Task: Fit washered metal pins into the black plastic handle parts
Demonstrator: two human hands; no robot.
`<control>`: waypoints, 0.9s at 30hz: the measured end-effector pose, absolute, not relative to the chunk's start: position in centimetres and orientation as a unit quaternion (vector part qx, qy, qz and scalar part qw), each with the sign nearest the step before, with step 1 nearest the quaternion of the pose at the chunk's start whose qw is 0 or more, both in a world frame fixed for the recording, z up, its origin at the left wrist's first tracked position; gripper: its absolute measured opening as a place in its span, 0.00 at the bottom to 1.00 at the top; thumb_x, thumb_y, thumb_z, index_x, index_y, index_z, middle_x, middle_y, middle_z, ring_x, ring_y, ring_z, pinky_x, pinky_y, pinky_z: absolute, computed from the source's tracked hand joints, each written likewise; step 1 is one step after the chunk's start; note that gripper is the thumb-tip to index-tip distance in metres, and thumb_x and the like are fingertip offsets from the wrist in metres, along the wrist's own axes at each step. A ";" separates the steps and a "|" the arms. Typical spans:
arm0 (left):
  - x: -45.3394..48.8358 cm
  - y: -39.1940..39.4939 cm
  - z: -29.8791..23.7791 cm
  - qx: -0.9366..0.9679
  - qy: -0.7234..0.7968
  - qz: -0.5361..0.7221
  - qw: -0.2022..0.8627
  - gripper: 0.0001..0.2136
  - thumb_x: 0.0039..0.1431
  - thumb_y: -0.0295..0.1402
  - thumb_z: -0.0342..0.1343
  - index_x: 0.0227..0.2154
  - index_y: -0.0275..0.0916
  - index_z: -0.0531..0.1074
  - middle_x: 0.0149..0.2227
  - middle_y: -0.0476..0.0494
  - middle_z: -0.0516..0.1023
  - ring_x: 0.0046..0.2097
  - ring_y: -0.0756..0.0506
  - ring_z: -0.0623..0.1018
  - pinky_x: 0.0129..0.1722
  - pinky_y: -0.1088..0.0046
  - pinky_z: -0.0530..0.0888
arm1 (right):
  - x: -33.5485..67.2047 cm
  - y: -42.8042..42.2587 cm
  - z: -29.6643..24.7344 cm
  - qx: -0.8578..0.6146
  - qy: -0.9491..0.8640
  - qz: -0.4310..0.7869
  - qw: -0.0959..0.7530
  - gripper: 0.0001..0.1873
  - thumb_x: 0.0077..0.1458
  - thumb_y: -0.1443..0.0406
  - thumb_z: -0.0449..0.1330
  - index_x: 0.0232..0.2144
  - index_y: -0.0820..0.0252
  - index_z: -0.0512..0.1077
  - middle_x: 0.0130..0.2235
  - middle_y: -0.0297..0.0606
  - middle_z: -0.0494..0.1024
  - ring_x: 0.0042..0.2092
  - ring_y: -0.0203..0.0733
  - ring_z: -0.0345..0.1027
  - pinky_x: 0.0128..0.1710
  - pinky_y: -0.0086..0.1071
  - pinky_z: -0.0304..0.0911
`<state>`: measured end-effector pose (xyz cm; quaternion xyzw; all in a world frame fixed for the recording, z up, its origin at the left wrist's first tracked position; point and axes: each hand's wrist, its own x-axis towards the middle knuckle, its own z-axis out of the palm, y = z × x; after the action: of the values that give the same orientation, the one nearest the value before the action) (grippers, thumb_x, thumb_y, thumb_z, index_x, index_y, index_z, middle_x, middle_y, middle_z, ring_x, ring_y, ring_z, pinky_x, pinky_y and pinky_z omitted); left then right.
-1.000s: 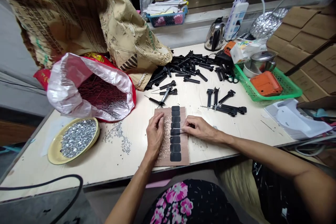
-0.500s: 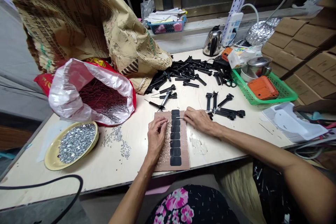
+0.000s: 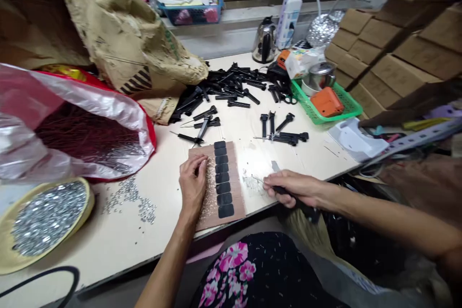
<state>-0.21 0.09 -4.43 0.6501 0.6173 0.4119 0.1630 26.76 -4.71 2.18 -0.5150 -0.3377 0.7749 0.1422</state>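
The left hand [image 3: 193, 184] lies flat on the left half of a brown cardboard sheet [image 3: 236, 202] at the near edge of the pale table [image 3: 159, 231], its fingers curled over a scatter of tiny pale grains and its fingertips just beside the column of black rounded pads [image 3: 223, 178] stuck down the sheet's middle. That column runs away from the person, near to far. The right hand [image 3: 292, 187] is to the right of the sheet, off the cardboard, closed around a black-handled part with a thin metal pin [image 3: 257, 179] poking from the fist; the pin's long axis points left toward the pads, so this hand is the one carrying the piece while the left is nearer the pads. Further back lie loose black plastic handles [image 3: 231, 89], matte and T-shaped, in a heap. At the left a yellow dish [image 3: 84, 211] holds glinting metal washers, beside a crinkled plastic bag [image 3: 90, 106] of long pins.
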 end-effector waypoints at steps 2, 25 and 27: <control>-0.3 0.4 -4.5 0.657 0.616 0.405 0.158 0.12 0.60 0.38 0.50 0.38 0.38 0.76 0.41 0.42 0.78 0.49 0.44 0.72 0.53 0.62 0.66 | 27.0 -8.2 1.9 -0.517 -0.157 0.825 0.166 0.10 0.57 0.60 0.55 0.29 0.62 0.65 0.25 0.29 0.65 0.16 0.22 0.46 0.15 0.20 0.41; 5.0 -7.9 -4.0 0.773 0.497 0.366 0.146 0.11 0.62 0.30 0.49 0.45 0.35 0.71 0.49 0.37 0.72 0.56 0.41 0.67 0.55 0.57 0.65 | 24.4 -17.0 -3.6 -0.503 -0.167 0.761 0.374 0.21 0.49 0.50 0.62 0.29 0.61 0.64 0.22 0.24 0.60 0.17 0.22 0.41 0.15 0.22 0.34; 5.4 -8.0 -3.8 0.776 0.493 0.370 0.135 0.11 0.61 0.30 0.50 0.45 0.35 0.71 0.49 0.36 0.72 0.55 0.40 0.67 0.55 0.56 0.65 | 24.6 -16.5 -3.2 -0.516 -0.205 0.750 0.360 0.21 0.50 0.49 0.61 0.29 0.61 0.64 0.22 0.25 0.61 0.17 0.22 0.42 0.15 0.22 0.35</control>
<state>5.40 -7.99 -3.80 0.7760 0.4926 0.3701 0.1346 24.57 -16.50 -3.16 -0.5160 -0.2045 0.7498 0.3601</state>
